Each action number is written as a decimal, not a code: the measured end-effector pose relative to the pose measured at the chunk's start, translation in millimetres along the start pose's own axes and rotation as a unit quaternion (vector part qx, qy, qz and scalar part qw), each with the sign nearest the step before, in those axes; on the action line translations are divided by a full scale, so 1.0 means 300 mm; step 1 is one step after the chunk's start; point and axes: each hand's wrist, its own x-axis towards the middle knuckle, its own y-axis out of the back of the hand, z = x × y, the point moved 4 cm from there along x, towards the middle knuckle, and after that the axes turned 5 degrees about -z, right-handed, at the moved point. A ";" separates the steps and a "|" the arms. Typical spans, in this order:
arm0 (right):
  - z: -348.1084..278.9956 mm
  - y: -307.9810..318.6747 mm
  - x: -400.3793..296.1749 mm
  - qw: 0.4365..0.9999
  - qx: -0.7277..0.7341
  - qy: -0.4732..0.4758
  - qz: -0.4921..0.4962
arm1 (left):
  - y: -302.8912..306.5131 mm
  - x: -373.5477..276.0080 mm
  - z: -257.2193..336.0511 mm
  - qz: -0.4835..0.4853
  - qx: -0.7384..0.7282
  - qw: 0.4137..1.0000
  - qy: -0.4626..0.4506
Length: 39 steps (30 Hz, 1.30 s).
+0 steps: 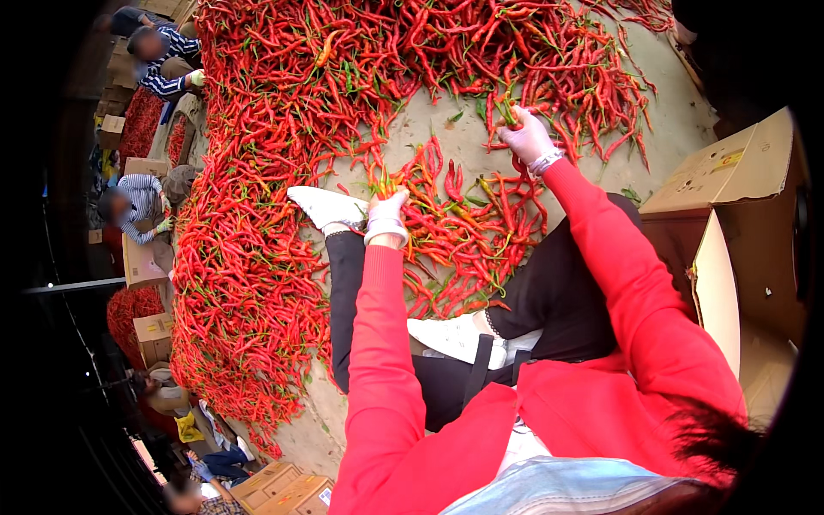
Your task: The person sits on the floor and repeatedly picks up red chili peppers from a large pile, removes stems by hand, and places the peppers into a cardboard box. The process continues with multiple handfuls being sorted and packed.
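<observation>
My left hand (387,214), in a thin pale glove, is closed around a small bunch of chili peppers (384,185) whose green stems point up. Farther out to the right, my gloved right hand (529,138) grips chili peppers by their green stems (508,116); how many is hard to tell. A loose patch of red chili peppers (460,241), some orange or greenish, lies on the floor between my legs. Beyond both hands spreads a large heap of long red chili peppers (360,84), with green stems and a few leaves among them.
An open cardboard box (714,167) stands close on my right. My white shoes (328,206) and bent legs border the loose peppers. Several people (138,199) sit along the heap's left side among cardboard boxes (154,335). Closed cartons (283,488) stand at the lower left.
</observation>
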 end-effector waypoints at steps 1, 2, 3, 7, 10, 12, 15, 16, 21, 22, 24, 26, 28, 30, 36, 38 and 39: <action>-0.016 -0.015 -0.010 1.000 0.011 0.007 -0.015 | -0.015 0.043 0.016 0.004 0.065 0.998 0.003; -0.033 -0.029 -0.024 0.999 0.036 0.020 -0.003 | -0.032 0.087 0.042 0.012 0.121 0.992 -0.026; -0.037 -0.025 -0.026 0.999 0.023 0.025 0.000 | -0.068 0.132 0.065 0.015 0.175 0.983 -0.055; -0.009 -0.037 -0.001 0.999 -0.002 0.025 -0.021 | -0.020 0.325 0.090 0.053 0.380 0.923 0.033; 0.002 -0.015 0.012 0.999 -0.002 -0.011 -0.030 | -0.102 0.279 0.134 -0.039 0.462 0.876 0.135; 0.040 -0.041 0.027 0.998 0.035 -0.015 -0.042 | -0.169 0.201 0.146 -0.138 0.565 0.794 0.178; 0.074 -0.082 0.023 0.993 0.075 -0.033 -0.087 | -0.131 0.143 0.036 -0.252 0.503 0.811 0.161; 0.079 -0.080 0.023 0.993 0.069 -0.030 -0.088 | -0.159 0.052 0.093 -0.277 0.533 0.792 0.108; 0.106 -0.148 -0.002 0.966 0.074 -0.075 -0.235 | 0.000 -0.210 0.031 -0.291 0.305 0.907 0.032; 0.078 -0.175 -0.030 0.960 -0.008 -0.063 -0.274 | 0.057 -0.269 0.016 -0.244 0.187 0.950 0.052; 0.062 -0.221 -0.072 0.929 -0.133 -0.018 -0.344 | 0.174 -0.332 -0.077 -0.140 0.091 0.981 0.096; 0.030 -0.255 -0.109 0.921 -0.163 0.006 -0.353 | 0.220 -0.404 -0.214 -0.024 -0.019 0.990 0.137; -0.042 -0.297 -0.157 0.913 -0.160 0.001 -0.375 | 0.214 -0.433 -0.356 0.017 -0.136 0.973 0.188; -0.015 -0.355 -0.192 0.904 -0.170 0.016 -0.391 | 0.119 -0.423 -0.424 0.040 -0.241 0.948 0.201; -0.029 -0.606 -0.369 0.875 -0.231 -0.030 -0.425 | 0.099 -0.244 -0.478 0.101 -0.117 0.980 0.125; -0.022 -0.578 -0.363 0.891 -0.126 -0.034 -0.434 | 0.068 -0.274 -0.377 0.015 -0.210 0.975 0.073; -0.035 -0.557 -0.352 0.896 -0.073 -0.033 -0.436 | 0.049 -0.302 -0.307 -0.031 -0.275 0.961 0.002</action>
